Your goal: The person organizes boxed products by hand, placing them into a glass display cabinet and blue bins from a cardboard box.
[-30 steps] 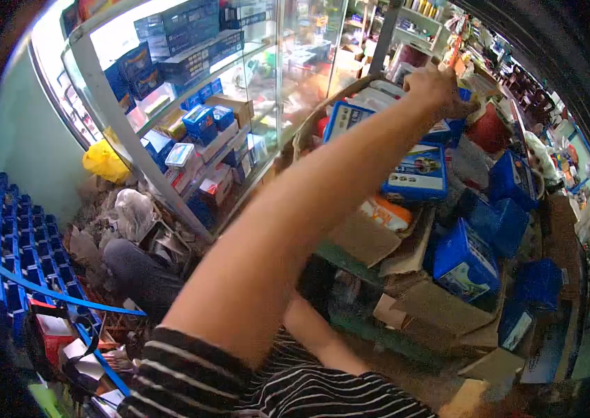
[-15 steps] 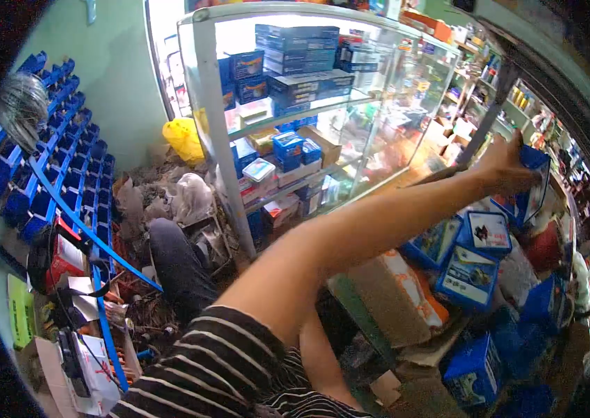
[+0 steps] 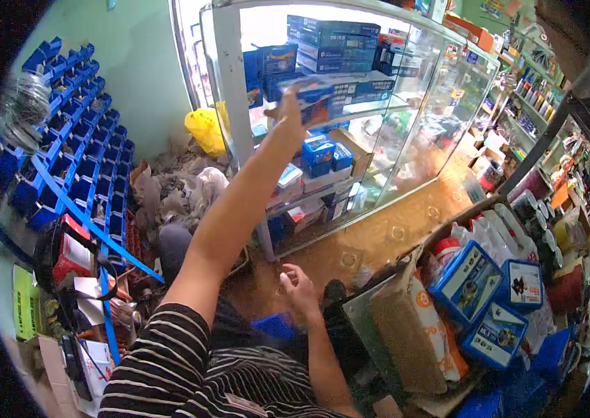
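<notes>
Left hand [image 3: 291, 117] holds a blue box [image 3: 319, 102] up at a glass cabinet [image 3: 231, 76], right hand [image 3: 300, 291] loosely curled lower down, yellow bag [image 3: 204, 131] beside the cabinet, blue bins [image 3: 80, 139] at picture left, blue cases [image 3: 495, 336] heaped at picture right.

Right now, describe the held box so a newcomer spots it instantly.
Find the glass cabinet, then the left hand raised at its near end. That hand holds a blue box with an orange patch; unlike the stacked boxes behind it, this one is gripped and blurred.

2 hands [image 3: 300, 290], 1 held box [image 3: 317, 104] and 1 yellow bag [image 3: 206, 132] show.
</notes>
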The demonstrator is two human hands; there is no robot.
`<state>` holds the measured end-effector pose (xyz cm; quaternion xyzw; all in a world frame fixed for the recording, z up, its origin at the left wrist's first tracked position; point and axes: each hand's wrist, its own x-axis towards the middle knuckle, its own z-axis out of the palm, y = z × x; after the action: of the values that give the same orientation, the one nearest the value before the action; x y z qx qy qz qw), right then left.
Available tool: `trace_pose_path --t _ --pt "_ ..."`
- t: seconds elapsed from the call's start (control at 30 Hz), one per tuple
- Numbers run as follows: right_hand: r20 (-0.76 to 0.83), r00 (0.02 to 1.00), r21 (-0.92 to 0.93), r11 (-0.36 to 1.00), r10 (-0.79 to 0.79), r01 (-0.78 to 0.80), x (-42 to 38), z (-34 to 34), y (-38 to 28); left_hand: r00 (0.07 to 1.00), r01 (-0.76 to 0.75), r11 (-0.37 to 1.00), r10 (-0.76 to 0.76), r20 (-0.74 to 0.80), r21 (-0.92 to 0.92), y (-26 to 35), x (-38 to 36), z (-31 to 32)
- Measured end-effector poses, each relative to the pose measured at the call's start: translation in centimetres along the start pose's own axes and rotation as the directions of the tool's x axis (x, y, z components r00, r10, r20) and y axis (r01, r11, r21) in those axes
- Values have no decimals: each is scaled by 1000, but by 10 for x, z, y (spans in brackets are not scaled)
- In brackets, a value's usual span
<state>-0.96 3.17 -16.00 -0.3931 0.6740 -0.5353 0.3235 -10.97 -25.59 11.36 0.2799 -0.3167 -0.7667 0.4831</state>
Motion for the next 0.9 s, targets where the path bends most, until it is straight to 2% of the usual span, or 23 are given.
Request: trace_pose_path --t 0.03,0.07,0.1,0.13,0.17,0.2,0.3,0.33,0.37,0.43,0.47,0.6,0.7,0.77,0.87,0.9 --pt "16 1000 -6 1000 6 -6 1 1 2 989 -10 999 16 -149 43 5 -2 2" --pt "36 999 63 998 22 -24 0 2 5 954 -7 996 33 -297 88 9 -3 4" --pt "32 999 22 1000 20 -21 3 1 4 899 10 992 48 -435 129 14 -3 6" --pt "30 999 -19 1000 23 -23 3 1 4 877 38 962 99 -471 272 11 7 6" --pt "32 999 -60 998 29 -27 3 2 4 871 41 926 151 -468 376 11 11 5" --pt "44 998 -19 999 45 -44 5 5 11 862 49 879 203 -464 475 12 14 4" --pt "45 997 -71 996 56 -53 8 4 10 764 -63 516 576 -291 854 -35 122 -27" --pt "38 998 -68 997 49 -47 8 3 10 536 -10 246 820 -203 969 -49 123 -21" --pt "32 999 -61 997 42 -40 9 4 10 633 -79 249 761 -145 965 -52 126 -29" --pt "32 998 -34 998 49 -48 9 7 9 791 -210 270 612 1 940 -24 60 -28" --pt "40 997 -18 998 61 -61 9 6 6 747 -300 245 661 68 922 -24 58 -32" --pt "77 992 -34 995 98 -96 8 2 1 715 -266 196 697 57 944 -34 89 -36" --pt "71 987 24 989 144 -146 12 5 9 690 -259 172 722 58 950 -30 91 -33" --pt "58 993 19 994 107 -108 14 6 9 672 -235 149 739 49 960 -34 80 -25" --pt "78 988 41 990 131 -135 10 3 4 453 -231 86 891 29 969 -27 59 0" --pt "87 985 59 987 147 -152 12 2 1 454 -271 78 889 56 959 -18 56 6"
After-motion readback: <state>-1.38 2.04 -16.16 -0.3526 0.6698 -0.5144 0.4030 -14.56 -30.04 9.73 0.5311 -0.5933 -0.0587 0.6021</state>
